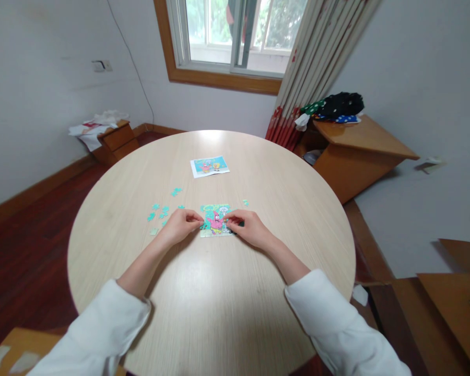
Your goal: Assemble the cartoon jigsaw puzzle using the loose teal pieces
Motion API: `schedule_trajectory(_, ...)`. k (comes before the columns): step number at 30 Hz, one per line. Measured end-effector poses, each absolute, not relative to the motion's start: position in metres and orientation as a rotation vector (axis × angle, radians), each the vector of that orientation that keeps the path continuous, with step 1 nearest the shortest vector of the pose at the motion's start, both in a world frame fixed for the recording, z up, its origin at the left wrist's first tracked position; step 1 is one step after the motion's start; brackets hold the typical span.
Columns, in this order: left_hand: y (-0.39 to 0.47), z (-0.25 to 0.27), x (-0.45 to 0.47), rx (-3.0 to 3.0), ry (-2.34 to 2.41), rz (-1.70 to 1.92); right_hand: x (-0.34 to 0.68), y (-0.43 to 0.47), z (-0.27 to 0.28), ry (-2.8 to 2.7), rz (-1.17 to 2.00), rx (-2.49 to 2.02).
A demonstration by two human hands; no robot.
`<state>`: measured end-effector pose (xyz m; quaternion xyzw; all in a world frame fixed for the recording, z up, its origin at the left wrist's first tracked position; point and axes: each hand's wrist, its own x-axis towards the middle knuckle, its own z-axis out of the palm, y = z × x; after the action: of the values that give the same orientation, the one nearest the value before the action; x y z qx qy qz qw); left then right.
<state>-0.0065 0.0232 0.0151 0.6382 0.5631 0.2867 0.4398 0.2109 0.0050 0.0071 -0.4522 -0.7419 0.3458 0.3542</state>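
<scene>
Just below the frame's centre, the jigsaw puzzle (pixel 216 223) is apparently mostly joined, its sides met by the left hand (pixel 183 224) and right hand (pixel 248 225), whose grip cannot be told, while loose pieces (pixel 151 216) are left unplaced left of centre.

The one view looks out from the person's head at six o'clock of the round surface (pixel 219 303), facing forward toward twelve and tilted down, wide enough to take in most of the rim. The puzzle (pixel 216 222) lies just below mid-view, at arm's reach between the left hand (pixel 184 224) and right hand (pixel 250 225); farther off, the window (pixel 211 31) stands at twelve, the curtain (pixel 317 52) at one.
</scene>
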Motion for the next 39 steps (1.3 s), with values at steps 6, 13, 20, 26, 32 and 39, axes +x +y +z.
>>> schedule_trajectory(6, 0.023, 0.013, -0.003, 1.630, 1.413, 0.708, 0.211, 0.006, 0.005, -1.888, 0.909, -1.160)
schedule_trajectory(13, 0.025, 0.007, -0.005, 1.689, 1.421, 0.692, 0.211, 0.007, 0.004, -1.884, 0.916, -1.155)
schedule_trajectory(20, 0.027, -0.001, -0.007, 1.758, 1.426, 0.666, 0.211, 0.007, 0.004, -1.885, 0.904, -1.161)
schedule_trajectory(26, 0.025, 0.001, -0.005, 1.808, 1.427, 0.661, 0.211, 0.007, 0.003, -1.887, 0.904, -1.160)
schedule_trajectory(32, 0.021, 0.003, -0.003, 1.935, 1.497, 0.601, 0.212, 0.007, 0.003, -1.877, 0.898, -1.162)
schedule_trajectory(39, 0.018, 0.005, -0.003, 1.971, 1.537, 0.552, 0.211, 0.007, 0.004, -1.878, 0.898, -1.172)
